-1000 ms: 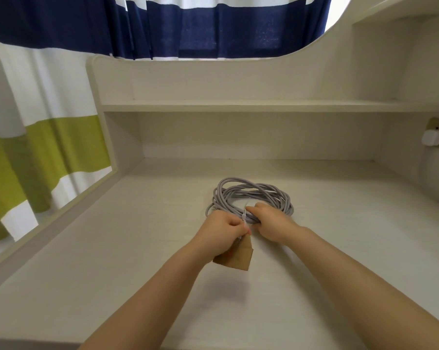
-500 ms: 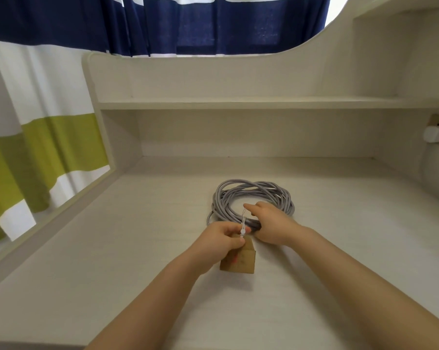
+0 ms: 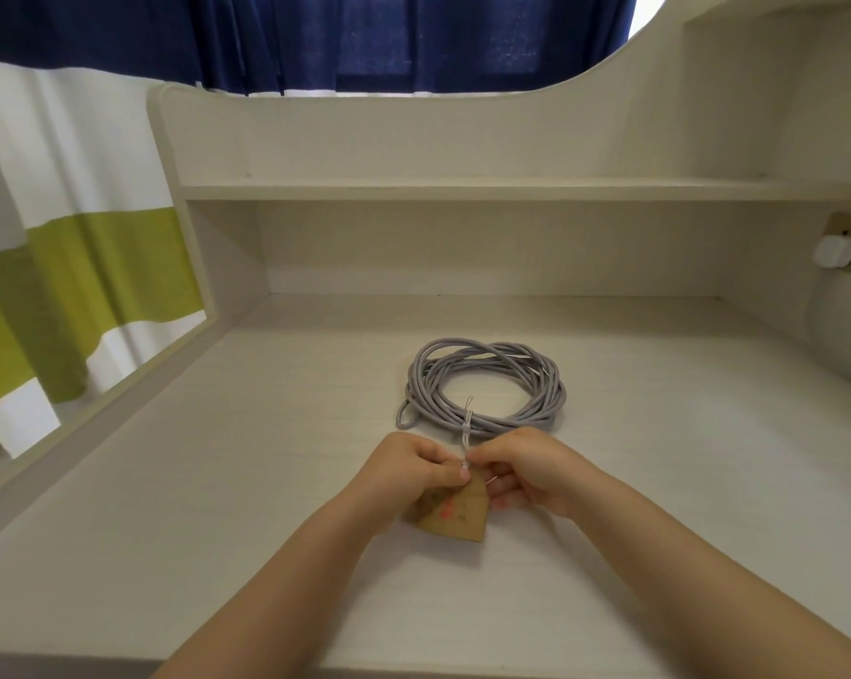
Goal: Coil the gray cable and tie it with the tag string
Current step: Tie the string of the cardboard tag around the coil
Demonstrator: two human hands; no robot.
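The gray cable (image 3: 487, 384) lies coiled in a flat ring on the pale desk (image 3: 217, 482). A thin white tag string (image 3: 466, 426) is wrapped around the near side of the coil and runs toward me. A brown paper tag (image 3: 455, 519) hangs at its end, just in front of the coil. My left hand (image 3: 408, 470) pinches the string at the tag's top. My right hand (image 3: 526, 470) pinches the string right beside it, fingertips nearly touching the left hand's. Both hands sit a little nearer to me than the coil.
A low shelf (image 3: 462, 188) spans the back of the desk alcove. A white plug (image 3: 834, 251) sits in a wall socket at the right. A striped curtain (image 3: 70, 237) hangs at the left beyond the desk's raised side edge.
Both hands have drawn back from the coil toward me, pulling the string taut. My right hand has left the cable and now pinches the string by the tag.
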